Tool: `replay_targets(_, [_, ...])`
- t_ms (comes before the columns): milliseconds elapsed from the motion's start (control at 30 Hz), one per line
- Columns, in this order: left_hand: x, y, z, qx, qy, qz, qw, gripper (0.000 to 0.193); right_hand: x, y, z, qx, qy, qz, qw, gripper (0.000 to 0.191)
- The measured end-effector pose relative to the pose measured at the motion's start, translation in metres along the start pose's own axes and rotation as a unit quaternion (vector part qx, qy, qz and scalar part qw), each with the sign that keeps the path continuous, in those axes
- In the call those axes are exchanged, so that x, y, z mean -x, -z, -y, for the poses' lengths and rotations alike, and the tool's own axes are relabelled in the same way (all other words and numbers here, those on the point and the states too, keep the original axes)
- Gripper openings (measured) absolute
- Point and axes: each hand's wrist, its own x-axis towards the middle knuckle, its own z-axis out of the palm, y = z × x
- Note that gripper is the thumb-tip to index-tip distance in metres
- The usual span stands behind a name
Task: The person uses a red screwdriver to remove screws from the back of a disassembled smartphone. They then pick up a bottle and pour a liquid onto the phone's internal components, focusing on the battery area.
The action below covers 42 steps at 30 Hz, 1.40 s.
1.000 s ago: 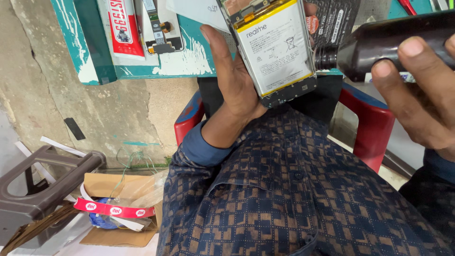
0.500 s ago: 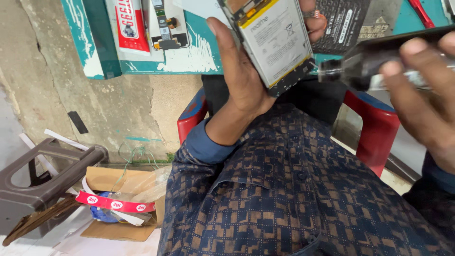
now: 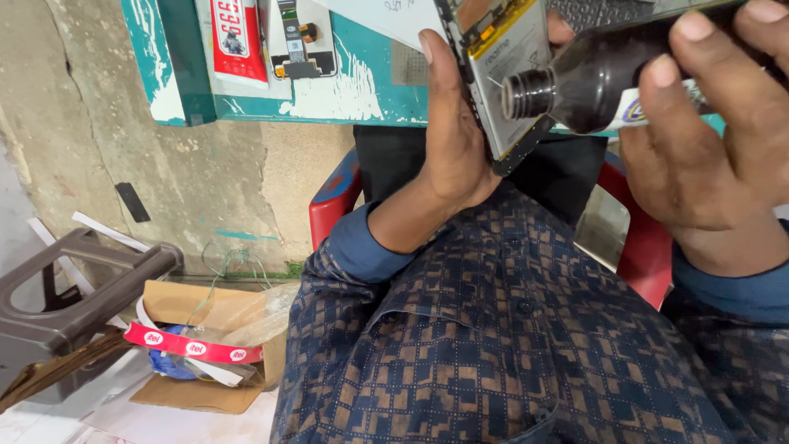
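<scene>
- Bottle [image 3: 608,78] tipped since a second ago: open neck now right at opened phone [image 3: 514,74], cap off
- Left hand [image 3: 452,131] fingers clamped round phone edge, battery side up
- Right hand [image 3: 707,140] wrapped round dark bottle; contents not visible
- Cardboard box [image 3: 205,345] on floor holds tape and scrap

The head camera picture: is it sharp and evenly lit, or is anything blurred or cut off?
Head view: soft, even light with no hard shadows or glare; the left hand and opened phone look sharp; the dark bottle and right hand sit very close and are cropped at the frame's edge; the cardboard box is clear.
</scene>
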Motion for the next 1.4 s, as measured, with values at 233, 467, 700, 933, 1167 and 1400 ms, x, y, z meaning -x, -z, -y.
replay_targets(233, [0.002,0.001,0.001,0.021,0.009,0.015,1.0,0.082,-0.016,0.019,0.006,0.07,0.028,0.099,0.992,0.037])
replay_targets(467, [0.002,0.003,0.005,0.031,0.018,0.009,0.999,0.081,-0.024,0.027,0.009,0.082,0.024,0.136,0.987,0.041])
replay_targets(700, [0.003,0.007,0.007,0.023,0.038,-0.007,0.999,0.08,-0.027,0.028,0.011,0.056,0.002,0.142,0.988,0.044])
replay_targets(933, [0.003,0.008,0.007,0.001,0.034,-0.008,0.999,0.08,-0.034,0.033,0.017,0.086,0.001,0.164,0.983,0.043])
replay_targets(1167, [0.0,0.005,0.003,0.0,0.007,0.021,1.0,0.083,-0.034,0.031,0.011,0.136,0.084,0.133,0.978,0.032])
replay_targets(1400, [-0.004,0.004,0.002,0.016,0.01,0.01,1.0,0.086,-0.03,0.03,0.007,0.168,0.133,0.119,0.97,0.031])
